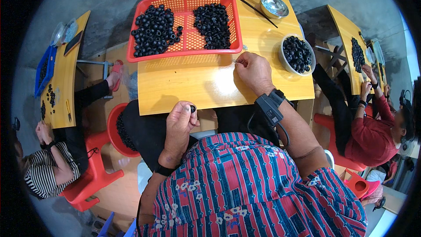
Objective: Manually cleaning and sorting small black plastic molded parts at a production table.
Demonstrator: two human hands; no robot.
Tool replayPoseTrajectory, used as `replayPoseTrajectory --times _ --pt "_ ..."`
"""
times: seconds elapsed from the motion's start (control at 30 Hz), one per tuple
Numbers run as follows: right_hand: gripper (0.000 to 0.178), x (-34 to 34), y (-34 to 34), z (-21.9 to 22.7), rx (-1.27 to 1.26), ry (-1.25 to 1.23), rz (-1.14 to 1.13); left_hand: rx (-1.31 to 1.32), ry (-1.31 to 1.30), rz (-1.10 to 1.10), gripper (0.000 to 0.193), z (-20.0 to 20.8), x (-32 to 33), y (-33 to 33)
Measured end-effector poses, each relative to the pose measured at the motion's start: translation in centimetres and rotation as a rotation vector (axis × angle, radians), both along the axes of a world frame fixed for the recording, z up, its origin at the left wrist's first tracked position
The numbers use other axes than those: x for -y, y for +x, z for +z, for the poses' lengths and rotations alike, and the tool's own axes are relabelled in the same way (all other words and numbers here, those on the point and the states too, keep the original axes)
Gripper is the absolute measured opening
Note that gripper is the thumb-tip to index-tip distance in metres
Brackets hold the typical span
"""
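My left hand (pixel 179 122) is closed just off the table's near edge, with a small black ring-shaped part (pixel 193 109) pinched between thumb and fingers. Over the tabletop my right hand (pixel 254 73) is closed in a pinch. A tiny pale glint shows at its fingertips, too small to name. Beyond that hand stands a red plastic basket (pixel 188 53) with two heaps of black parts: rounder hollow ones (pixel 153 30) on the left, smaller pieces (pixel 212 26) on the right. To the right of my right hand is a clear tub (pixel 285 63) full of black ring-shaped parts (pixel 298 53).
A metal bowl (pixel 274 6) of small clear bits and a thin black strip (pixel 256 8) lie at the table's far right. A red bowl (pixel 115 131) of black parts sits by my left leg. People work at side tables (pixel 66 87) left and right.
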State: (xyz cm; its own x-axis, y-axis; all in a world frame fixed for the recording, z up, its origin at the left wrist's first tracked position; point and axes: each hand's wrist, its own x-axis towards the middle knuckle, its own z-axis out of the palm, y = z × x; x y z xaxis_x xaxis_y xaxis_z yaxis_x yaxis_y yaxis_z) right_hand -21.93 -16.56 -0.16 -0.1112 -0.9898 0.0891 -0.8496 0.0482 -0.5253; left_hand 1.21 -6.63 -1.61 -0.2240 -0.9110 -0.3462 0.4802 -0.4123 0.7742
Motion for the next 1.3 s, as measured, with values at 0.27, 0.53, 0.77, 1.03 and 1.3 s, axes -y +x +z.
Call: replayPoseTrajectory --times 0.27,0.53,0.77,1.03,1.3 --pt "0.013 -0.2 -1.2 -0.5 0.005 -0.052 -0.001 -0.006 -0.009 0.001 0.018 -0.1 -0.1 0.2" --pt "0.008 -1.3 -2.7 -0.9 0.259 -0.067 0.121 0.010 -0.009 -0.001 0.019 -0.3 -0.2 0.2" --pt "0.011 -1.4 -2.9 -0.5 0.301 -0.130 0.084 0.009 -0.014 0.008 0.019 -0.3 -0.3 0.2" --pt "0.011 -1.5 -3.0 -0.8 0.240 -0.102 0.100 0.007 -0.005 0.000 0.019 -0.4 -0.3 0.1" --pt "0.010 -1.6 -2.2 -0.5 0.016 -0.075 0.081 0.008 -0.007 -0.003 0.020 -0.3 -0.3 0.1"
